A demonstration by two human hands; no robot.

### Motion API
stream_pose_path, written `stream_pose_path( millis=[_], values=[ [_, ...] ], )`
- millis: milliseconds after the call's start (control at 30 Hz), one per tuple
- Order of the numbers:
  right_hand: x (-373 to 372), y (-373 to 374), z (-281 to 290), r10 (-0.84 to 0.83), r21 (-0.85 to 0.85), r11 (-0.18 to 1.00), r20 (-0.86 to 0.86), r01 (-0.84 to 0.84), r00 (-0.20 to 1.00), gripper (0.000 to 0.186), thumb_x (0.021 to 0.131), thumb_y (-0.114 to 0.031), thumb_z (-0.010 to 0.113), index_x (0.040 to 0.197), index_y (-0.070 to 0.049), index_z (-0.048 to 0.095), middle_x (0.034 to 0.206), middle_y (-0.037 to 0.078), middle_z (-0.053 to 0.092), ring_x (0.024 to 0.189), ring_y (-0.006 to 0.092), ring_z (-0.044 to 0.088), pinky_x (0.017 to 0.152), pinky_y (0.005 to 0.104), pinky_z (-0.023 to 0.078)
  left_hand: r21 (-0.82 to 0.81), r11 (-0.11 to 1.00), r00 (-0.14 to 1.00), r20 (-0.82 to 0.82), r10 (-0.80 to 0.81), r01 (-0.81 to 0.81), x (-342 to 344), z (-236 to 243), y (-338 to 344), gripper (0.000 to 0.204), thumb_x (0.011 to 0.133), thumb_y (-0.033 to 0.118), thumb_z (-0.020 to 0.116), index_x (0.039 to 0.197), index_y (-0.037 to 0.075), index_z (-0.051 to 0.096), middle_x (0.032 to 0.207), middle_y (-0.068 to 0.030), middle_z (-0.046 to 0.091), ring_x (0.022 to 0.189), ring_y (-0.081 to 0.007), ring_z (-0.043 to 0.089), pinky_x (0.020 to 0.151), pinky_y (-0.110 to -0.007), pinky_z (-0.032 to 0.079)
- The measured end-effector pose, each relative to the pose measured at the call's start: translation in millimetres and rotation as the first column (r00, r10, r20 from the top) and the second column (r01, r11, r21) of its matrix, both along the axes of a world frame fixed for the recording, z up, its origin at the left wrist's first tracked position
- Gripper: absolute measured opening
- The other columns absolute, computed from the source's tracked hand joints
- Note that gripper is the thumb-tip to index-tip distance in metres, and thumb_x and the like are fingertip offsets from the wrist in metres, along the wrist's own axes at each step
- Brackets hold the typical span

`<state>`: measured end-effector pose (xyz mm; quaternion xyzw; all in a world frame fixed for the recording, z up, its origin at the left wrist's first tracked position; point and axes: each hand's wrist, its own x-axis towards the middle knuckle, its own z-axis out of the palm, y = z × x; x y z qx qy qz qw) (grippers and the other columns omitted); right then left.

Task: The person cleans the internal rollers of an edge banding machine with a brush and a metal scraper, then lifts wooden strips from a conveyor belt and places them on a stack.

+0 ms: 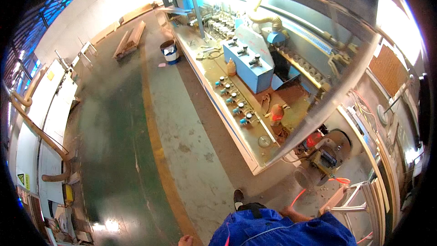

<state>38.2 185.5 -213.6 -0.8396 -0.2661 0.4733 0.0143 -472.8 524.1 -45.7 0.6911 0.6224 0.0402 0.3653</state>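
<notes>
My left hand [185, 241] shows only in part at the lower edge, over the floor, with nothing visibly touching it. Most of it is cut off, so its grip is unclear. My right hand [288, 211] hangs beside my blue jacket [282, 232], close to an orange hose [298, 197] on the floor. Its fingers are small and blurred, and whether it touches the hose cannot be made out. One dark shoe [238, 197] shows ahead of the jacket. A motor-like machine [323, 157] stands beyond my right hand.
To the right runs a long machine bench [218, 105] with several gauges and a blue cabinet [249, 66] under a raised hood. A bucket [170, 53] and stacked boards [131, 41] stand farther off. A ladder-like frame [350, 208] is at right; white panels [52, 109] line the left.
</notes>
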Motion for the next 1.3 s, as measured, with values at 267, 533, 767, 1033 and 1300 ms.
stream_pose_path(
  millis=[267, 533, 767, 1033, 1300],
  values=[
    [59, 473, 162, -0.04, 0.539, 0.842, -0.007, 0.038, 0.999, 0.035, 0.083, -0.039, 0.066, 0.094, -0.006, 0.072, 0.095, 0.016, 0.072, 0.092, 0.0313, 0.069, 0.083, 0.0402, 0.053, -0.341, 0.922, 0.976, 0.04, 0.212, -0.186, 17, -17, 127, 0.032, 0.091, 0.033, 0.061, 0.101, 0.003, 0.069, 0.089, -0.0125, 0.068, 0.081, -0.0235, 0.061, 0.072, -0.041, 0.051],
    [100, 665, 118, -0.154, 0.335, 0.932, 0.019, 0.139, 0.988, 0.04, 0.084, -0.043, 0.063, 0.089, -0.005, 0.073, 0.082, 0.016, 0.072, 0.081, 0.0302, 0.069, 0.076, 0.0413, 0.054, -0.35, 0.933, 0.995, 0.032, 0.098, -0.081, 47, -59, 400, 0.028, 0.092, 0.029, 0.06, 0.096, 0.003, 0.068, 0.083, -0.0106, 0.065, 0.073, -0.0211, 0.056, 0.066, -0.041, 0.049],
    [99, 707, 73, -0.336, -0.019, 0.942, 0.002, 0.336, 0.942, 0.046, 0.08, -0.051, 0.062, 0.075, -0.007, 0.074, 0.075, 0.015, 0.071, 0.077, 0.0316, 0.07, 0.073, 0.0412, 0.055, -0.055, 0.998, 0.998, 0.047, -0.032, 0.035, 40, -71, 702, 0.025, 0.092, 0.026, 0.058, 0.092, 0.003, 0.067, 0.077, -0.009, 0.063, 0.066, -0.019, 0.052, 0.061, -0.041, 0.047],
    [138, 859, -70, -0.464, -0.144, 0.884, -0.372, 0.444, 0.804, 0.05, 0.082, -0.053, 0.06, 0.076, -0.006, 0.075, 0.079, 0.015, 0.072, 0.077, 0.0313, 0.07, 0.073, 0.0412, 0.055, 0.257, 0.959, 0.993, 0.056, 0.106, -0.116, 149, -23, 1052, 0.023, 0.091, 0.026, 0.063, 0.105, 0.009, 0.07, 0.084, -0.0055, 0.069, 0.074, -0.0205, 0.063, 0.067, -0.039, 0.053],
    [298, 1197, 53, -0.093, 0.21, 0.975, 0.104, 0.07, 0.99, 0.045, 0.083, -0.049, 0.056, 0.091, -0.01, 0.076, 0.092, 0.018, 0.072, 0.083, 0.0344, 0.07, 0.072, 0.0457, 0.056, -0.312, 0.95, 0.962, -0.249, -0.114, 0.031, 257, -8, 1141, 0.033, 0.093, 0.031, 0.059, 0.117, 0.01, 0.068, 0.104, -0.0111, 0.07, 0.091, -0.0206, 0.064, 0.08, -0.04, 0.053]
  ],
)
